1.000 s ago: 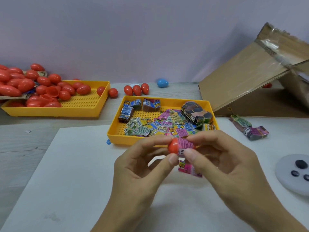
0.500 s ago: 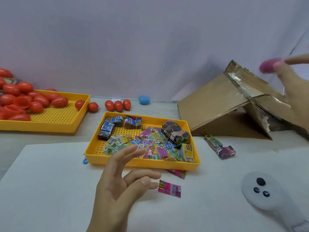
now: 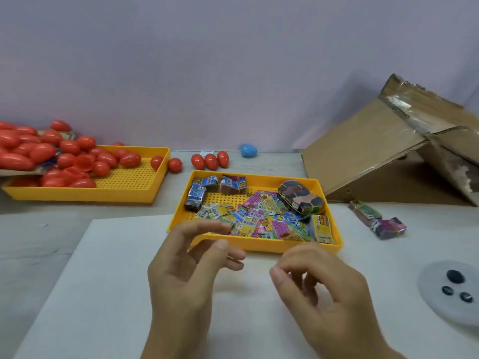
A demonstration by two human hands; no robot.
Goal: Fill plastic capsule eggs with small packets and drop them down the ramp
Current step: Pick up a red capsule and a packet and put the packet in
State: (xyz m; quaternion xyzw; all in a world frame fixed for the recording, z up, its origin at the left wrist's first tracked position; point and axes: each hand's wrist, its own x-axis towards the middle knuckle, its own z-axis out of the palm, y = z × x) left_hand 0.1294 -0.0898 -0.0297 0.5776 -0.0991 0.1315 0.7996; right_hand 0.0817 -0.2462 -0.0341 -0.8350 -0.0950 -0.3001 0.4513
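Note:
My left hand (image 3: 186, 268) hovers over the white sheet (image 3: 103, 281) just in front of the yellow packet tray (image 3: 259, 244), fingers loosely curled and holding nothing. My right hand (image 3: 324, 288) is low over the sheet beside it, fingers curled downward and blurred; what lies under them is hidden. Loose colourful packets (image 3: 261, 218) and banded bundles fill the tray. Red capsule eggs (image 3: 67, 161) are heaped in a second yellow tray (image 3: 77, 196) at the far left. The cardboard ramp (image 3: 363, 141) rises at the right.
Three red eggs (image 3: 210, 160) and a blue egg (image 3: 248, 150) lie by the back wall. Two banded packet bundles (image 3: 375, 220) sit right of the packet tray. A grey round device with dark buttons (image 3: 451, 288) lies at the right edge.
My right hand carried the filled egg up to the ramp's top and has come back down to the sheet without it. The left hand let go and stayed in front of the tray.

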